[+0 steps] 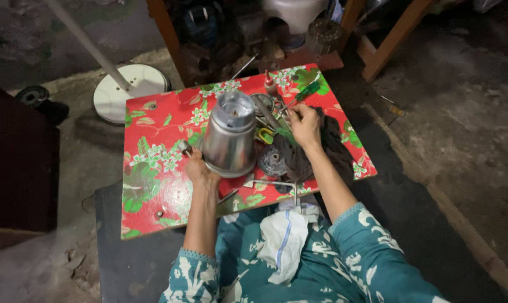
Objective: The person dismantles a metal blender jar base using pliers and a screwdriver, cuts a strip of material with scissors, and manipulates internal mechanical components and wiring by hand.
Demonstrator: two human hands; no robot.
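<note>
- The metal jar (230,136), a steel mixer-type vessel, stands upside down on the table (153,191), wide rim down and narrow base up, just in front of the left hand (199,168).
- The left hand is clasped on the jar's lower left side near the rim; whether the fingers wrap a handle there I cannot tell.
- Judged by its look, the jar is stiff, smooth and fairly light, likely slippery on the bare wall; the flared rim or the narrow neck would give the surest hold.
- The right hand (304,124) is closed around a thin tool among the parts to the right of the jar; the tool itself is too hidden to name.
- Just beyond the right hand lies a green-handled screwdriver (305,92).
- Under and beside the right wrist lies a dark cloth (299,160); a round dark part (272,161) sits between it and the jar.
- The table wears a red flowered cover; a white cloth (285,241) rests in the person's lap, near both forearms.
</note>
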